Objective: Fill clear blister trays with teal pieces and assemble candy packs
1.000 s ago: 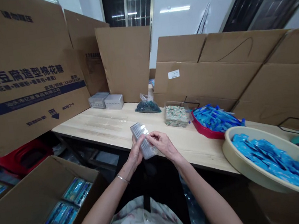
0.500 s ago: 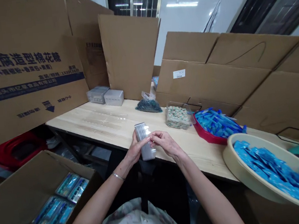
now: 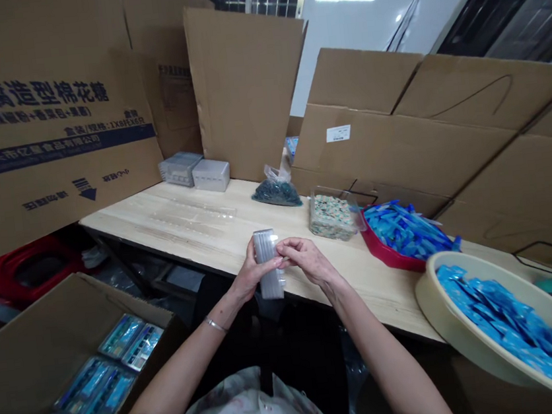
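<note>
Whole bench is getting walled in by big flattened cardboard sheets (image 3: 47, 126), with blue-and-black Chinese print across the left one, and a long pale wooden table (image 3: 364, 277) is running out in front of them. Down on the left an open cardboard box (image 3: 46, 339) is sitting packed with blue retail packs (image 3: 121, 335), and on the right a cream basin (image 3: 444, 281) is heaped with blue sachets (image 3: 519, 332). Further along, a red tray (image 3: 385, 251) is holding more blue sachets, right beside a clear tub of speckled pieces (image 3: 332, 219). A bag of dark teal bits (image 3: 277, 193) and two small white boxes (image 3: 211, 175) are sitting toward the back.

Right at the table's front edge, a clear plastic pack (image 3: 268, 264) is standing upright between the person's hands. The left hand (image 3: 251, 276) is wrapping around it from behind, fingers curled up its side, while the right hand (image 3: 307, 261) has its fingertips pressed together, pinching at the pack's right edge — a thin bracelet (image 3: 214, 325) is showing on the left wrist.
</note>
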{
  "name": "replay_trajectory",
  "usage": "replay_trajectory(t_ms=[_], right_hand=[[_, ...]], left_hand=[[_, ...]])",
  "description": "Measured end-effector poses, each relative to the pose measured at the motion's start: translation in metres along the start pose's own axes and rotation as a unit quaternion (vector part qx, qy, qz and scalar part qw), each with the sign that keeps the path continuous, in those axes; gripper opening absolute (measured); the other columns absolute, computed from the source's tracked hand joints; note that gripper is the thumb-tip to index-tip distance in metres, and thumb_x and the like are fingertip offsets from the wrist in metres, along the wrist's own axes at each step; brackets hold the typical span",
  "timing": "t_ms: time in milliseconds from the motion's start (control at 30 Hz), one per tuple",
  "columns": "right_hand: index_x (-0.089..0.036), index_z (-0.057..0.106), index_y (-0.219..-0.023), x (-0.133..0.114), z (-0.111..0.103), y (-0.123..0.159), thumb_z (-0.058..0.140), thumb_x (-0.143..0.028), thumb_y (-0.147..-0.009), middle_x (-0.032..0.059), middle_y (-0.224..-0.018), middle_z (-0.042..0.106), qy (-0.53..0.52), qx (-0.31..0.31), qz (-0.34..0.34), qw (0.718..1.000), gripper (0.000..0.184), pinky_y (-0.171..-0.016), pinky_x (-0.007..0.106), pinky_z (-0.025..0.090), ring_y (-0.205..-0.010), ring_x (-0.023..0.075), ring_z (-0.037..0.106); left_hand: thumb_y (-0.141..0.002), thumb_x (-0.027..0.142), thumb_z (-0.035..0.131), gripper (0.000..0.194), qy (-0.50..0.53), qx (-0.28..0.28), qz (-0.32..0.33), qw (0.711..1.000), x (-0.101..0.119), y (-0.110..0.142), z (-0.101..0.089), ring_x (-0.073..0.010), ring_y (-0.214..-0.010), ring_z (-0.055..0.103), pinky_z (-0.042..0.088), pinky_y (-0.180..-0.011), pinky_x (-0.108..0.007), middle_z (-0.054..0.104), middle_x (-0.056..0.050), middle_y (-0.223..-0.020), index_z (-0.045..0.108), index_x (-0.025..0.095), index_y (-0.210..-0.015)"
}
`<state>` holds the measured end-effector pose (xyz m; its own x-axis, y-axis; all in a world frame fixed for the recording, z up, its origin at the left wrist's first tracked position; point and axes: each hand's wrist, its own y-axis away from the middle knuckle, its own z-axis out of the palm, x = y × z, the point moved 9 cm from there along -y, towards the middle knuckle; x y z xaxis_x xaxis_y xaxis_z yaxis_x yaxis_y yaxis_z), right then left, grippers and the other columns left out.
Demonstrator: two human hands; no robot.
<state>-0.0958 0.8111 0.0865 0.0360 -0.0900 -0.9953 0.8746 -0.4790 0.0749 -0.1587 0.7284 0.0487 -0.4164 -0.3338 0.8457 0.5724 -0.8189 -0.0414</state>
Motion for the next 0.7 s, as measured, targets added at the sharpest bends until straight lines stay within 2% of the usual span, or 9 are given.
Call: replay_trajectory(t_ms=[267, 567, 700], right_hand=[[-0.015, 0.065, -0.075, 0.007, 0.001, -0.007, 0.072, -0.037, -0.063, -0.0010, -0.064, 0.061, 0.012, -0.016, 0.001, 1.000, 0.026, -0.061, 0.025, 0.052, -0.055, 0.0109, 0.059], [-0.016, 0.065, -0.071, 0.008, 0.008, -0.015, 0.067, -0.032, -0.065, -0.0011, -0.061, 0.061, 0.009, -0.008, -0.012, 1.000, 0.017, -0.059, 0.025, 0.050, -0.053, 0.0108, 0.057], [-0.016, 0.064, -0.070, 0.002, -0.002, -0.017, 0.065, -0.031, -0.066, -0.0005, -0.062, 0.061, -0.006, -0.003, -0.024, 1.000, 0.015, -0.059, 0.024, 0.049, -0.055, 0.0102, 0.055]], left_hand=[[-0.063, 0.019, 0.075, 0.078, -0.019, -0.001, -0.009, 1.000, -0.002, -0.003, -0.007, -0.0203, -0.097, 0.058, 0.043, -0.089, -0.036, 0.058, -0.007, -0.111, 0.037, 0.024, -0.130], [-0.066, 0.021, 0.071, 0.059, 0.011, 0.004, -0.023, 1.000, -0.007, -0.005, -0.010, -0.0190, -0.088, 0.060, 0.047, -0.078, -0.031, 0.062, -0.006, -0.101, 0.047, 0.020, -0.120], [-0.069, 0.023, 0.069, 0.054, 0.050, 0.004, -0.048, 0.998, -0.009, -0.005, -0.019, -0.0206, -0.087, 0.061, 0.048, -0.078, -0.034, 0.063, -0.008, -0.100, 0.048, 0.019, -0.118]])
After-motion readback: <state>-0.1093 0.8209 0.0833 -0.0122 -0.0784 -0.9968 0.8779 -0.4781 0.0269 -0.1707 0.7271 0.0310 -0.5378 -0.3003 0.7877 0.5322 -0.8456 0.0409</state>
